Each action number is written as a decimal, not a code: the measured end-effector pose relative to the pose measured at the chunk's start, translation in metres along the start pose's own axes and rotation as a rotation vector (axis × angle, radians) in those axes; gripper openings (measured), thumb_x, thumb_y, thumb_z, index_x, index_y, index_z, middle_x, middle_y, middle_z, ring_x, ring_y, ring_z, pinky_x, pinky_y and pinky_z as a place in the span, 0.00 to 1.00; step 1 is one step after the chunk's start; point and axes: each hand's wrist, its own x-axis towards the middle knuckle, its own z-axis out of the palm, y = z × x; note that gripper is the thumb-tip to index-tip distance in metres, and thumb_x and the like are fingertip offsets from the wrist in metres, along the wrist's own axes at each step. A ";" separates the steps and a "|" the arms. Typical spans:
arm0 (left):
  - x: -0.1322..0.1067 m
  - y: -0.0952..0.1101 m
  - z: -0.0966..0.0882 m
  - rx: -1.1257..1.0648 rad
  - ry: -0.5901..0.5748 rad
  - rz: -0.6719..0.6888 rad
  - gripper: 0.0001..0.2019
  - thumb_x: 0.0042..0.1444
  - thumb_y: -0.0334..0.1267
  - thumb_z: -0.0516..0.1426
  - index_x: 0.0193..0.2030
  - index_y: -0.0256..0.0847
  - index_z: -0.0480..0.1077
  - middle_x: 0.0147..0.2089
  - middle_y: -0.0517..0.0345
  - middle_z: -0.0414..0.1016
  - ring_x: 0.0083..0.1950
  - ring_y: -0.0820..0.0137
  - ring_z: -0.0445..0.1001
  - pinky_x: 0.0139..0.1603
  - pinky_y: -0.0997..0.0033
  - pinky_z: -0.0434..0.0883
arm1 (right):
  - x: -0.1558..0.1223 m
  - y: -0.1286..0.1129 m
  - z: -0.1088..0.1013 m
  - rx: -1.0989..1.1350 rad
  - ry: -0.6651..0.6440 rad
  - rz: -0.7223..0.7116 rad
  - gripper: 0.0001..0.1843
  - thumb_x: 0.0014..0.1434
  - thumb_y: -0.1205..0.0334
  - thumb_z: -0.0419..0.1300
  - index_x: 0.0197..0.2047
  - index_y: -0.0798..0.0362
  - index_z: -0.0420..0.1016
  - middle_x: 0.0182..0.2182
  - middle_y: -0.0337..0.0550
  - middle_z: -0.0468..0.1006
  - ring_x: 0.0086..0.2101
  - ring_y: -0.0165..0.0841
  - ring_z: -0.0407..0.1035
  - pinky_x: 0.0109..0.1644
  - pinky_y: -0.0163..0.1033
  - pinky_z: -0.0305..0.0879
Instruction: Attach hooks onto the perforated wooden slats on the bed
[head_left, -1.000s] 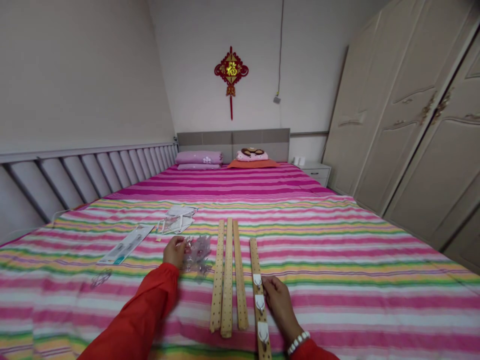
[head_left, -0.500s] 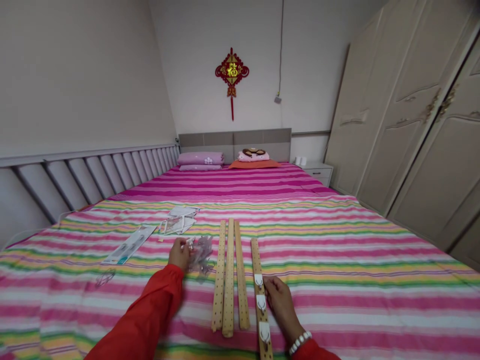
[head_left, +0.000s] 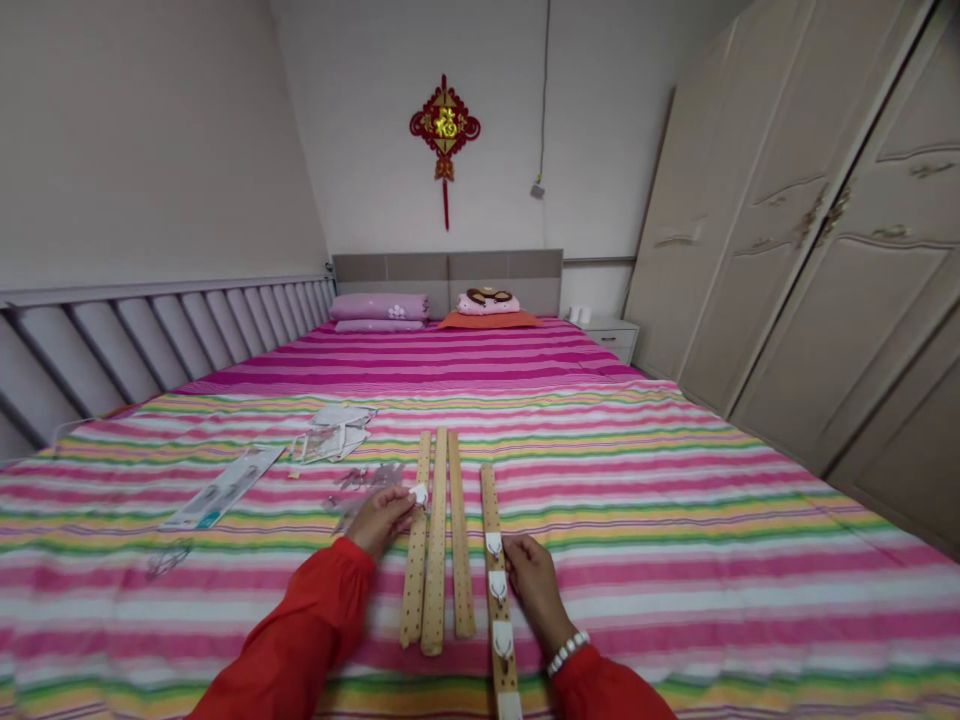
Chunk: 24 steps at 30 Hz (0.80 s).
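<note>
Striped bed cover (head_left: pixel 675 570) carries everything, the work sitting low and centre in the frame. Left hand (head_left: pixel 379 522): narrow grip, pinching a small white hook (head_left: pixel 418 494) just above a perforated wooden strip (head_left: pixel 415 570), the leftmost of three lying side by side. Right hand (head_left: pixel 534 585): fingertips (head_left: pixel 511 547) beside a fourth strip (head_left: pixel 489 500) set with white hooks (head_left: pixel 498 586) (fingers curled; cannot tell whether that grip holds anything). Clear plastic pieces (head_left: pixel 367 478) lie above the left hand; a packaging card (head_left: pixel 221 488) and loose paper sheets (head_left: pixel 330 433) lie further left. Red sleeves (head_left: pixel 292 640); white bead bracelet (head_left: pixel 568 652) on the right wrist.
</note>
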 end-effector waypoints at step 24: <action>0.028 -0.060 0.113 0.388 -0.071 0.141 0.07 0.42 0.29 0.61 0.24 0.38 0.65 0.17 0.68 0.67 0.20 0.77 0.67 0.24 0.78 0.66 | 0.014 -0.024 0.011 0.210 0.033 0.152 0.16 0.41 0.54 0.67 0.31 0.57 0.79 0.13 0.30 0.66 0.11 0.20 0.47 0.16 0.32 0.37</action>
